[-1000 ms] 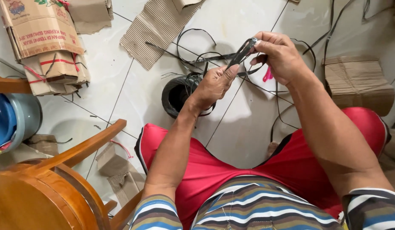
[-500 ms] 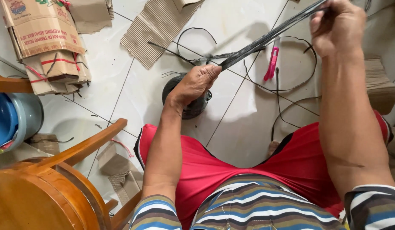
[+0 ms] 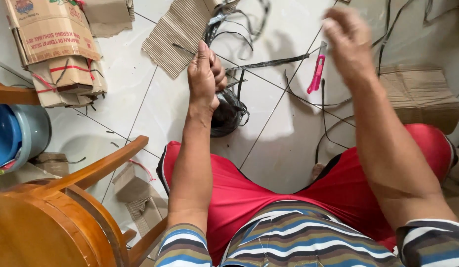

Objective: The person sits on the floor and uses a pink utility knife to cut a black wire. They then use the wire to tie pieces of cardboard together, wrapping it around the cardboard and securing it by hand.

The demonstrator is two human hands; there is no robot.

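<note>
The left hand (image 3: 205,74) is closed in a fist around a bundle of black strapping (image 3: 224,29), whose thin dark bands rise out of the top of the fist and trail away over the white tiled floor (image 3: 284,143). Just below that fist, nearer the person, a dark round coil (image 3: 228,114) of the same band lies on the tiles, partly hidden by the wrist. The right hand (image 3: 349,42) is raised to the right of the fist, well apart from it, and is blurred; its fingers look loosely curled, and whether they hold anything cannot be told. Between the fist and the right hand, a pink utility knife (image 3: 317,74) lies on the floor with a loose length of band running past it. Left of the fist lies a torn piece of corrugated cardboard (image 3: 177,39), and farther left a stack of folded cardboard boxes (image 3: 56,49). Right of the fist, beyond the right forearm, sits another flat cardboard piece (image 3: 422,91). Below and left of the fist stand a wooden chair (image 3: 61,217) and a blue bucket (image 3: 14,136).
</note>
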